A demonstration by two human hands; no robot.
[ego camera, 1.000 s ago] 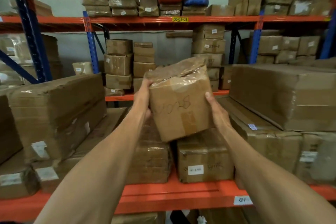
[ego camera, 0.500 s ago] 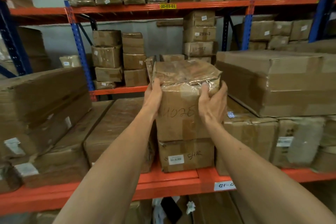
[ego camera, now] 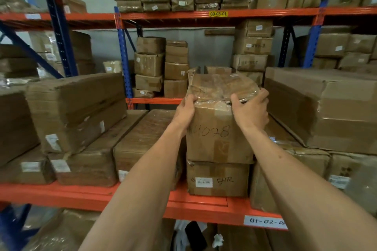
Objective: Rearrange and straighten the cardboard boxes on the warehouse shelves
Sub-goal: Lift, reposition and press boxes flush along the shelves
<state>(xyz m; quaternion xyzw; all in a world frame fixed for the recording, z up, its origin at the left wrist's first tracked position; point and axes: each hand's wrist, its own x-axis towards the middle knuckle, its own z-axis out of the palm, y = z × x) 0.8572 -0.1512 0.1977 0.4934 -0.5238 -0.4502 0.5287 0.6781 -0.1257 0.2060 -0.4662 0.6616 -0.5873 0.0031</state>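
The tape-wrapped cardboard box marked "1028" (ego camera: 219, 128) is sitting on top of a smaller labelled box (ego camera: 217, 178) on the orange shelf beam (ego camera: 61, 193), its front face running close to flush with the one beneath. Both hands are holding it at the top front corners: the left hand (ego camera: 184, 112) is wrapping its fingers over the upper left edge, and the right hand (ego camera: 251, 110) is curling over the upper right edge, thumb on the front face. This is looking like the squaring-up step, with the box set down but not let go. Next it is probably calling for a small nudge to line the edges up, then a release. Long flat cartons (ego camera: 142, 140) are lying to the left, and a large carton (ego camera: 326, 108) is resting on others close on the right.
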